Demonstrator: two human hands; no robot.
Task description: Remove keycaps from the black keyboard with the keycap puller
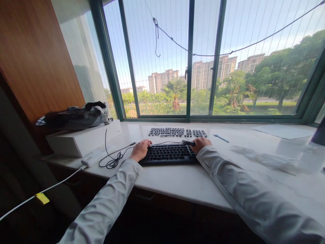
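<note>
Black rectangular plastic keyboard (167, 154) on white, grey-veined countertop (172, 179)
Far edge: black square keycaps (167, 130), slim blue stick (221, 138). Left edge: white rectangular box (98, 139).

The keyboard (169, 154) looked plastic, the desk (175, 181) smooth and glossy, the sleeves (109, 196) creased cloth, the panel (43, 57) satiny wood.

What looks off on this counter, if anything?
The black keyboard looks stripped: what appear to be its keycaps lie loose behind it, in rows, rather than on the board. To its left, a black cable sits in a loose tangle. No spill shows.
</note>
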